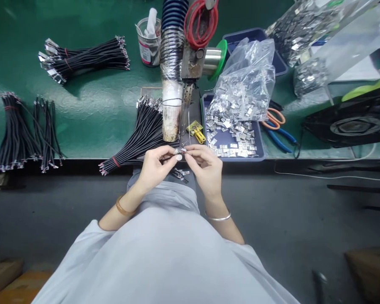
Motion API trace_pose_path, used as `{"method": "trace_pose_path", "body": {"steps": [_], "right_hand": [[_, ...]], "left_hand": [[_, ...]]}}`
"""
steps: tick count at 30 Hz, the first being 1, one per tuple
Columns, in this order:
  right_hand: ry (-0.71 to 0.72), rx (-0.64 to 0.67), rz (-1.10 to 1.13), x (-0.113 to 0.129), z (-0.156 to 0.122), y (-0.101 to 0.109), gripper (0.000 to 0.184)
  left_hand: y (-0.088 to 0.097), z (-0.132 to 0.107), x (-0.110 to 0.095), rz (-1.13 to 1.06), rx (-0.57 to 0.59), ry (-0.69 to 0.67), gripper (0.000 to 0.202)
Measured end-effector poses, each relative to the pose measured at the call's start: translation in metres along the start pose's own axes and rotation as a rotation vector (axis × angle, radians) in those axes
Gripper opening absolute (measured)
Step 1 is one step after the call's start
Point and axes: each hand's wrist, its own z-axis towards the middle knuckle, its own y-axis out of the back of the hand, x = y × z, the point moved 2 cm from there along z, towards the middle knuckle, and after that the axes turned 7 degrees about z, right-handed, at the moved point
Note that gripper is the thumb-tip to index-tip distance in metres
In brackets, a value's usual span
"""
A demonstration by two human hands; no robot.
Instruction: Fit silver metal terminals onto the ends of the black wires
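Observation:
My left hand (156, 166) is closed in a pinch, thumb against fingers, beneath the soldering machine's narrow metal arm (187, 97). Facing it, my right hand (205, 166) pinches too, its fingertips almost meeting the left ones. Between the fingertips a tiny shiny piece with a reddish spot (183, 150) shows; it is too small to name, and the fingers hide which hand grips what. Just below my hands, short black cables with metal plugs (181, 174) lie near my lap. Left of the machine rests a banded bundle of black cables (136, 137).
A blue tray (259, 145) of loose USB plugs (232, 133) and a plastic bag (248, 80) stands right, beside pliers (280, 137) and orange-handled scissors (277, 118). A fume hose (172, 80), solder spool (213, 61), yellow piece (199, 134) and more cable bundles (88, 59) are around.

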Motion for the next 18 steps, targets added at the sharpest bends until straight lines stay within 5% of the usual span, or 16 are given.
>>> {"method": "trace_pose_path", "body": {"steps": [10, 18], "right_hand": [[-0.030, 0.024, 0.024, -0.004, 0.000, -0.001, 0.009], [0.109, 0.112, -0.263, 0.008, -0.001, 0.010, 0.014]], "left_hand": [[0.000, -0.002, 0.003, 0.136, -0.009, -0.206, 0.015], [-0.002, -0.007, 0.003, 0.613, -0.051, -0.653, 0.026]]}}
